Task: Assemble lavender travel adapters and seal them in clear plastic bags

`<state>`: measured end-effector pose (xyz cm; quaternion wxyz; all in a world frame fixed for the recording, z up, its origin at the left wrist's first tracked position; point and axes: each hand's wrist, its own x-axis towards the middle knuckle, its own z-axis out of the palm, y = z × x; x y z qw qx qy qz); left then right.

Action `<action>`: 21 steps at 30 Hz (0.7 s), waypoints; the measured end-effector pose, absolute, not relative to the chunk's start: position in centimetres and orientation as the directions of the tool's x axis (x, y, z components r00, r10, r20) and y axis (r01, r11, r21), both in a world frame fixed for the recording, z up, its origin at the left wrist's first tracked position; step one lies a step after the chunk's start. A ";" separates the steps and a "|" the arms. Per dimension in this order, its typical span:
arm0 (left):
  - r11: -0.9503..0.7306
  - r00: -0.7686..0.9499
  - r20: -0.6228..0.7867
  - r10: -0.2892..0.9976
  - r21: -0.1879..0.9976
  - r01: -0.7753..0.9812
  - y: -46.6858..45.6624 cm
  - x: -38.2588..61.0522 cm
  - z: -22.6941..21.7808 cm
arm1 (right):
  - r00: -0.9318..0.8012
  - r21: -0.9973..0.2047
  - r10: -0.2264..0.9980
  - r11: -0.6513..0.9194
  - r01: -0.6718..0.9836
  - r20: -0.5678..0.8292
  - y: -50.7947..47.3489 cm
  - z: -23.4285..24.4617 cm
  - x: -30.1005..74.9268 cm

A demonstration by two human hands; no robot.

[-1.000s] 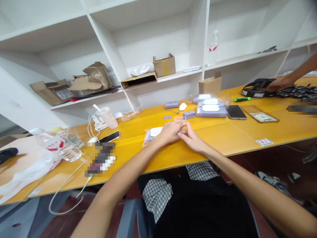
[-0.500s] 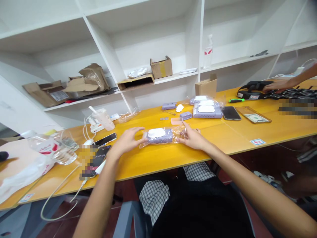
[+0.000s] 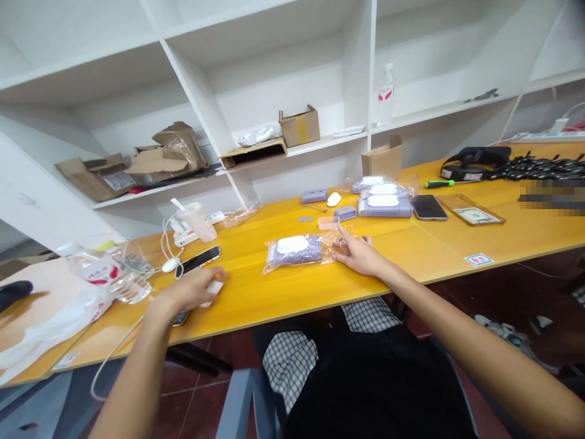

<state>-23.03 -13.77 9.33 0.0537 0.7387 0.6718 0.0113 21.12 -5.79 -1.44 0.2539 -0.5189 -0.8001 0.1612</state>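
"Where was the wrapped item?"

"The purple device (image 3: 307, 256), topped by a white oval (image 3: 292, 245), lay flat in its clear wrapper (image 3: 328, 251) on the yellow table (image 3: 269, 300), in front of me and between my hands."

"What did your right hand do?"

"My right hand (image 3: 361, 255) rested at the wrapper's right end. Thumb and forefinger stood well parted, with loose plastic between them; they were not closed around the device."

"And your left?"

"My left hand (image 3: 194, 291) was well apart from the device, towards the table's near left edge. Its fingers were bent over a small white piece (image 3: 214, 290). The hand was blurred, so I could not tell whether I was gripping that piece or only touching it. A dark object (image 3: 181, 318) showed beneath the hand, mostly covered, and a phone (image 3: 197, 261) lay just beyond it."

"What else was near?"

"Behind the wrapper sat a pale pink piece (image 3: 328, 223) and a small purple case (image 3: 345, 213). To the right of those, more purple units (image 3: 386, 211) were stacked, with white ovals on top, next to another phone (image 3: 430, 207)."
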 end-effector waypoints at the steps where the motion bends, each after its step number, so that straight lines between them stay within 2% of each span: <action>1: -0.178 0.194 -0.054 0.979 0.221 0.959 -12.7 -22.4 9.5 | -0.335 -0.515 0.910 0.415 0.750 0.244 -5.7 -1.6 21.1; 3: -0.295 0.290 0.085 0.953 0.469 0.833 -9.7 -20.6 9.4 | -0.333 -0.506 0.906 0.422 0.752 0.261 -5.7 -1.8 21.0; 4: -0.342 0.284 0.192 0.940 0.556 0.758 -7.8 -19.5 9.2 | -0.331 -0.506 0.905 0.425 0.750 0.269 -5.7 -1.9 21.0; 6: -0.392 0.202 0.348 0.916 0.660 0.641 -3.4 -17.0 8.5 | -0.331 -0.514 0.902 0.431 0.742 0.279 -5.7 -2.0 20.9; 7: -0.391 0.146 0.384 0.912 0.706 0.590 -1.2 -15.8 8.0 | -0.334 -0.518 0.900 0.435 0.737 0.280 -5.8 -2.0 20.9; 9: -0.343 0.074 0.355 0.932 0.794 0.502 2.8 -13.2 6.9 | -0.343 -0.514 0.897 0.441 0.736 0.279 -5.9 -1.8 20.9; 11: -0.315 0.046 0.331 0.943 0.834 0.453 5.5 -10.8 5.6 | -0.344 -0.497 0.898 0.438 0.749 0.273 -6.0 -1.6 20.9; 15: -0.298 0.098 0.285 0.953 0.844 0.445 7.5 -7.5 3.5 | -0.341 -0.479 0.901 0.431 0.764 0.266 -6.2 -1.2 20.8; 18: -0.250 0.176 0.188 0.966 0.848 0.467 7.3 -6.9 2.6 | -0.354 -0.478 0.898 0.439 0.760 0.262 -6.4 -1.0 20.7; 21: -0.187 0.167 0.124 0.978 0.878 0.440 6.5 -7.5 2.5 | -0.354 -0.479 0.899 0.437 0.761 0.257 -6.5 -0.9 20.7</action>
